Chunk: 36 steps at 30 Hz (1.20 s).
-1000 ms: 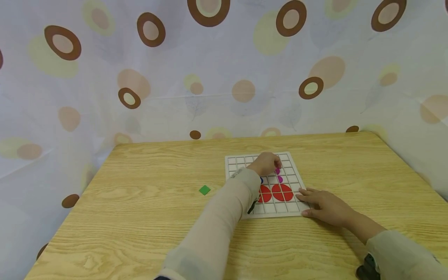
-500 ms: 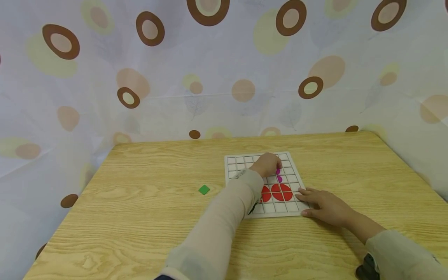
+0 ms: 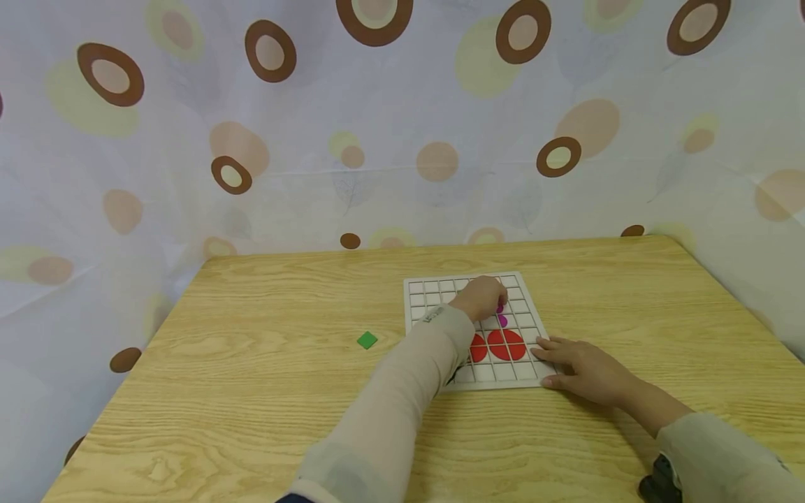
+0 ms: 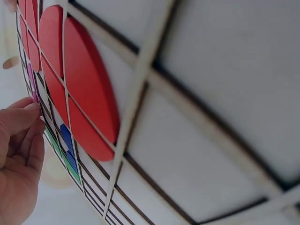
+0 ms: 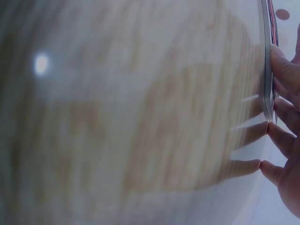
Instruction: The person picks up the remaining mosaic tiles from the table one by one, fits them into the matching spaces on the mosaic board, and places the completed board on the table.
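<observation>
A white grid board [image 3: 518,306] lies on the wooden table. My left hand [image 3: 481,296] reaches over it, curled thumb and fingers pinching at a small purple piece [image 3: 500,308] in a cell. A second purple piece [image 3: 503,321] lies just nearer. Closer to the front edge, red quarter-round pieces [image 3: 506,345] form circles. In the left wrist view, blue pieces [image 4: 66,137] and green pieces [image 4: 71,165] lie in cells past the red ones. My right hand [image 3: 591,372] rests with spread, fairly straight fingers on the board's right edge. My left forearm hides part of the board.
A loose green diamond-shaped piece [image 3: 367,340] lies on the table [image 3: 277,391] left of the board. A patterned cloth [image 3: 390,126] hangs behind and around the table.
The left hand has shifted very slightly toward the right and nearer, staying at the purple piece. The right hand holds its place on the board's edge.
</observation>
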### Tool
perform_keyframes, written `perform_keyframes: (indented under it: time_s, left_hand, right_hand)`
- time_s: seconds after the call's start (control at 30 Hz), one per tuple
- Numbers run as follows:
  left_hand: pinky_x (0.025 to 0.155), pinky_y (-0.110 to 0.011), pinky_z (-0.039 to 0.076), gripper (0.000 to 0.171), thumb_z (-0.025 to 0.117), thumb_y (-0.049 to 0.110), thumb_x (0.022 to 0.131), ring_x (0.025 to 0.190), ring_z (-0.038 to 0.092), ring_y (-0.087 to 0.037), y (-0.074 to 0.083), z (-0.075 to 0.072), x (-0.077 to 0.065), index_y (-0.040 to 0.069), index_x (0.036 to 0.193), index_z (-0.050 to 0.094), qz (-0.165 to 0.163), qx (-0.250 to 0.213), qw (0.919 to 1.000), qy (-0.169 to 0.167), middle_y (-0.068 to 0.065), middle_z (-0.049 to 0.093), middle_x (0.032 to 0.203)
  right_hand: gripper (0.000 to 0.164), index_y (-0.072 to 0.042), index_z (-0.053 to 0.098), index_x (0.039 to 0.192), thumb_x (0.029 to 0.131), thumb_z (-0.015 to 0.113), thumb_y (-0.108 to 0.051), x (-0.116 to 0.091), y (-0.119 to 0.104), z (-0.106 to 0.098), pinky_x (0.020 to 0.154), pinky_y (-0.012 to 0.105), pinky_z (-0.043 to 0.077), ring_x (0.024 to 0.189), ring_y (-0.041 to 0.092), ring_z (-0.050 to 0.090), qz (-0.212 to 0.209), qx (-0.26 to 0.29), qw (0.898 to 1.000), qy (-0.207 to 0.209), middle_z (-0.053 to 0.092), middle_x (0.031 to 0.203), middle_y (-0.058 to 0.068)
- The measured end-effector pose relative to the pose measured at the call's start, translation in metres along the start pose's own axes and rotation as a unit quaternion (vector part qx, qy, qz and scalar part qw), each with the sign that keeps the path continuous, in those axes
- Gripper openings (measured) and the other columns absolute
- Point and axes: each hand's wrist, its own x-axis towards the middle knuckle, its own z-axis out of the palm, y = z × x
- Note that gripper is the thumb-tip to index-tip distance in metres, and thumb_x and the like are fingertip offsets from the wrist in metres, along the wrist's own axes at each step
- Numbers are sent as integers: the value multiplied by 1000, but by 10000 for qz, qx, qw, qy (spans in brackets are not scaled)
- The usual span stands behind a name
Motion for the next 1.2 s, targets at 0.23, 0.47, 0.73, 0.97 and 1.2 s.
perform_keyframes:
  time_s: [0.23,0.47,0.73,0.97,1.2]
  left_hand:
    - [79,-15,37,26,47,1,85,93,52,-8,-3,0,-3,15,97,66,246,113,9995,-142,3,60,99]
    - [82,-17,37,26,49,9,87,101,49,-11,-6,-2,-6,11,111,58,74,-286,9993,-228,-1,56,109]
    - [80,-19,38,28,48,12,88,101,48,-13,-15,-18,-19,8,115,53,41,-1078,9940,-202,-3,53,112]
    - [82,-21,38,27,51,17,88,103,48,-14,-24,-30,-36,8,113,54,-175,-1659,9858,-187,-3,54,111]
    - [80,-23,39,27,52,18,87,100,49,-14,-31,-38,-52,6,110,55,-177,-2154,9762,-195,-3,55,108]
  right_hand:
    - [56,-3,52,119,77,59,-40,-1,-1,2,90,52,26,117,39,31,-32,6,10000,-4,42,127,16]
    - [56,-2,51,119,78,59,-40,-1,-1,2,90,51,27,117,38,32,-38,-56,10000,-38,42,126,16]
    - [57,-2,51,120,78,58,-40,0,1,-1,90,52,26,117,39,31,39,-26,10000,-81,41,127,17]
    - [56,-1,50,120,79,59,-38,2,0,-1,90,52,26,117,39,31,38,-35,9999,-95,41,127,18]
    - [56,-1,50,120,78,59,-38,1,-1,-2,90,51,27,116,38,33,7,-140,9999,-50,42,126,17]
